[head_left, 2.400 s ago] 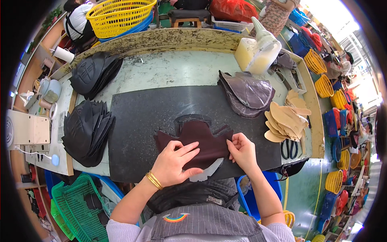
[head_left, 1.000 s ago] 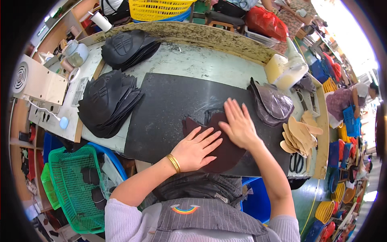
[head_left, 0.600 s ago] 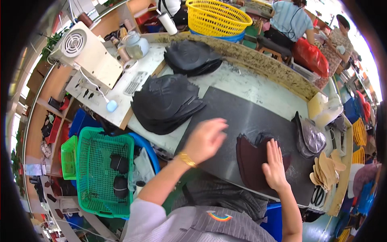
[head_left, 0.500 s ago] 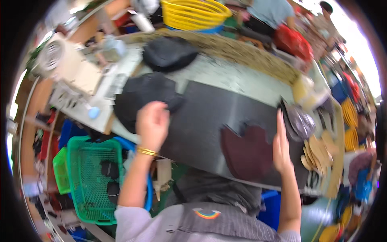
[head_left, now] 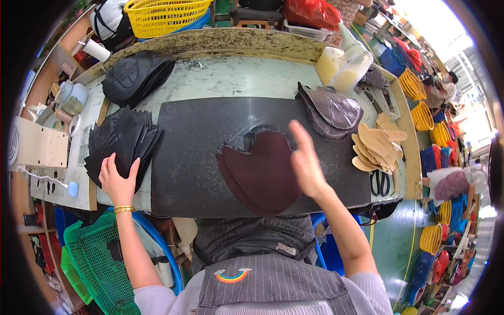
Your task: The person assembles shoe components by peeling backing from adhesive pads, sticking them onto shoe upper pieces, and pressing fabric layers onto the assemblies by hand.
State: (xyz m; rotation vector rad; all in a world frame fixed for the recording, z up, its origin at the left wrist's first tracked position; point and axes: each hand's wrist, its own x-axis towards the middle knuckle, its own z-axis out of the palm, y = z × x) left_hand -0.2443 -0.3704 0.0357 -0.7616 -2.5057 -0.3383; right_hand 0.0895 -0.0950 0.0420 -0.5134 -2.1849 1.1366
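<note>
My left hand [head_left: 119, 177], a gold bangle at its wrist, touches the near side of a pile of black cut pieces [head_left: 122, 139] with thumb and fingers apart. At the right edge of some overlapping maroon cut pieces [head_left: 265, 176], my right hand [head_left: 308, 165] is held flat, fingers stretched out and holding nothing. The maroon pieces lie on a dark board [head_left: 184, 142]; a small black part [head_left: 262, 128] shows at their far edge. Further back on the left sits another stack of black pieces [head_left: 135, 77].
Right of the board are shiny grey pieces [head_left: 332, 113], tan pieces [head_left: 374, 147], black-handled scissors [head_left: 379, 184] and a plastic bottle with yellowish contents [head_left: 346, 68]. A raised wooden edge [head_left: 226, 39] borders the table. A green basket [head_left: 100, 257] stands below left.
The view has swung, shifting the table contents leftward. My left hand has come down onto the near black pile. My right hand stays flat beside the maroon pieces.
</note>
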